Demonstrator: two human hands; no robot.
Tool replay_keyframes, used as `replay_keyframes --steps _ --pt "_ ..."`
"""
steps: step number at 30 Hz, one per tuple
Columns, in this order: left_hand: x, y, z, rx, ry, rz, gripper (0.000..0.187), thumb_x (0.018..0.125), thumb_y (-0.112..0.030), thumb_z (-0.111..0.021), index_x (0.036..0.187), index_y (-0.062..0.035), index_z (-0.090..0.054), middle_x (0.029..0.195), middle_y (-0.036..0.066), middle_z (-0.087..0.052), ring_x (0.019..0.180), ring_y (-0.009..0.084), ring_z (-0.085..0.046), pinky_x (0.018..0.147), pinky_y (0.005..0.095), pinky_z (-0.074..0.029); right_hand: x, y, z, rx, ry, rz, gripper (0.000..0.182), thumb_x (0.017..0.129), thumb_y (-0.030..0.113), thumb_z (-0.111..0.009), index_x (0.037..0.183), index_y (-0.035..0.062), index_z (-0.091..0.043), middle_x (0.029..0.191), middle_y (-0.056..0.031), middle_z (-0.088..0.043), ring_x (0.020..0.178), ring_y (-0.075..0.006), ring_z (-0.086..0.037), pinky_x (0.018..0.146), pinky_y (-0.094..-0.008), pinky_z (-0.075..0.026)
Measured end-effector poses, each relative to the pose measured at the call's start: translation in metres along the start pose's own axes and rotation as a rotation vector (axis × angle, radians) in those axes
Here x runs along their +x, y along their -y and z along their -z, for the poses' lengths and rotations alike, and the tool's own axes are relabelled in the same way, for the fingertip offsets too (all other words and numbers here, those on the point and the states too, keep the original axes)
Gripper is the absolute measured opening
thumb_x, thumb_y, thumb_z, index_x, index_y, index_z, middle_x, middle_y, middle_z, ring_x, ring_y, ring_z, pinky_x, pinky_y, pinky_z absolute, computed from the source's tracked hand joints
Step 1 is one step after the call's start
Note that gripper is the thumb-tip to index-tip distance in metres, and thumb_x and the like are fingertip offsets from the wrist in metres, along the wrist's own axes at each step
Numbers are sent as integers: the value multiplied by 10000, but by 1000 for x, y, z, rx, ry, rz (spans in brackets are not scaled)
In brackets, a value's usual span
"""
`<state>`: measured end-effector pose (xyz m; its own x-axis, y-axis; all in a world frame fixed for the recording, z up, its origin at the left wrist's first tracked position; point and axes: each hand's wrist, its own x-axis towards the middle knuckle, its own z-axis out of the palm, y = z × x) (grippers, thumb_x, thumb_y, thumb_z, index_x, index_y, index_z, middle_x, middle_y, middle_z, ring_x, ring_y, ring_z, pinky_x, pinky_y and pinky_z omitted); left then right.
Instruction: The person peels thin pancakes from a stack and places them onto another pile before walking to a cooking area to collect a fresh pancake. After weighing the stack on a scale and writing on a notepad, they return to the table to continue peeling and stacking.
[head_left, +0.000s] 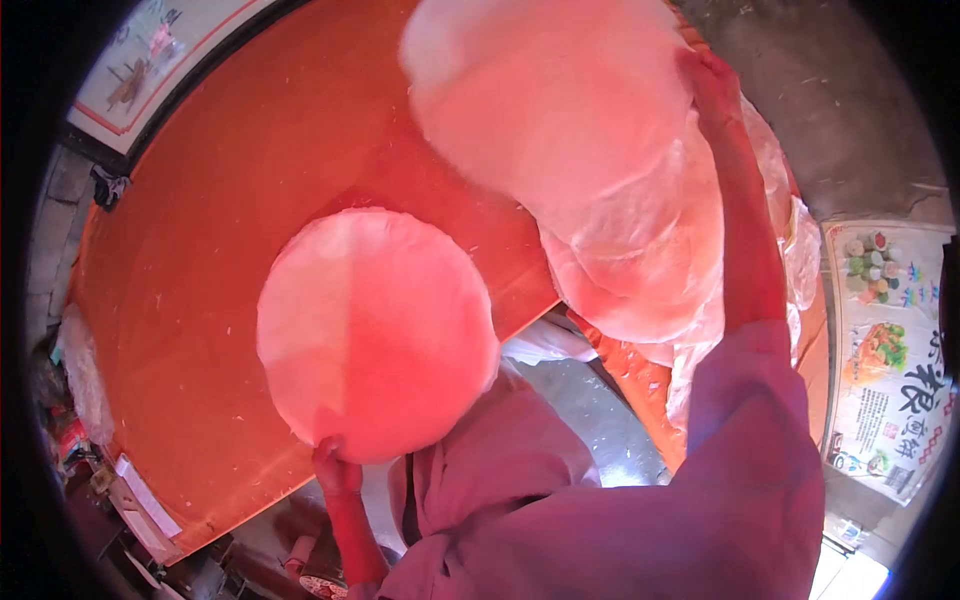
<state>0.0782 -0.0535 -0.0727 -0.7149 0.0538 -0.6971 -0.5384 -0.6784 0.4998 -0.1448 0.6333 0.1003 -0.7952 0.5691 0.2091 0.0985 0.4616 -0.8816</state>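
Observation:
A pale, round stack of thin pancakes (pixel 400 320) lies near the front edge of the orange table, its layers hard to tell apart. My left hand (pixel 337 468) is closed on its near rim, the fingertips at the edge. Farther off to the right, my right hand (pixel 712 85) pinches the right edge of a large thin pancake (pixel 550 110). That sheet is spread out and slightly blurred. Beneath and nearer to me, more thin pancakes (pixel 640 260) overlap in a loose pile on clear plastic film (pixel 800 250).
The orange tabletop (pixel 210 270) carries small pale crumbs. A framed picture (pixel 150 70) stands at the far left edge. Crumpled plastic (pixel 85 375) lies on the left side. A printed poster (pixel 885 360) with food pictures is at the right. My legs (pixel 500 430) are under the front edge.

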Motion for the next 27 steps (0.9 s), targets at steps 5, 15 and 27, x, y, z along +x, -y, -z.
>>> replay_keyframes --steps 5,15,27 --pt "-18 -14 -29 -31 67 -11 601 766 -47 -554 1354 -26 -432 1288 104 -531 1178 260 -519 1041 412 -394 -31 -71 12 -868 -259 -11 571 737 518 -754 972 6 -663 836 -156 -669 790 -253 -640 727 -368 -513" --pt "-38 -20 -133 451 170 -260 641 877 -312 -634 1373 -9 -364 1308 113 -478 1165 240 -500 951 388 -426 -369 108 -213 214 990 167 289 772 291 -689 880 25 -651 852 -137 -650 807 -308 -623 701 -405 -479" --pt "-20 -6 -60 232 -104 -140 636 818 -71 -604 1397 -13 -345 1311 158 -492 1213 300 -497 1007 448 -440 -323 95 -240 -59 957 197 169 804 142 -593 930 31 -614 865 -93 -655 765 -264 -627 635 -370 -496"
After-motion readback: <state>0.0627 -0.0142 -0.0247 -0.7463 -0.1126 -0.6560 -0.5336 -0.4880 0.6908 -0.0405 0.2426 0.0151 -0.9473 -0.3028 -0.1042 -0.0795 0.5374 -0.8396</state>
